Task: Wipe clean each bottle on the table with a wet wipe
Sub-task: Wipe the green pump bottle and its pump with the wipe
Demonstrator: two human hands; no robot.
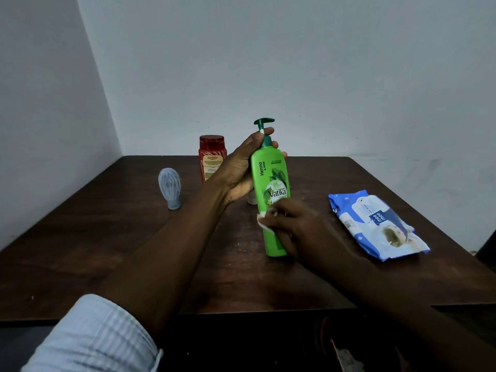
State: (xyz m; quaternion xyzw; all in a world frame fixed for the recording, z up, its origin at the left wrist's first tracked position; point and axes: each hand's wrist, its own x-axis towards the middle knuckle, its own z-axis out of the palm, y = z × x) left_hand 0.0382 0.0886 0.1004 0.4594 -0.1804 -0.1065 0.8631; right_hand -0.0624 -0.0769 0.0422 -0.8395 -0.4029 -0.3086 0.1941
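Rolled-up striped sleeve (91, 336) fills the lower left of the frame, and its arm runs up to the left hand (239, 170), whose fingers curl round the neck and shoulder of the green pump bottle (271, 189). At frame centre that bottle stands nearly upright on the desk (107, 251), long axis vertical, its base leaning slightly right. Just right of it, the right hand (298, 229), the nearer one, pinches a white wet wipe (264, 218) against the bottle's lower body. A lengthwise stroke looks likeliest next. Behind stand a grey bulb-shaped bottle (169, 189) and a red bottle (210, 157); the wipes pack (375, 224) lies at right.
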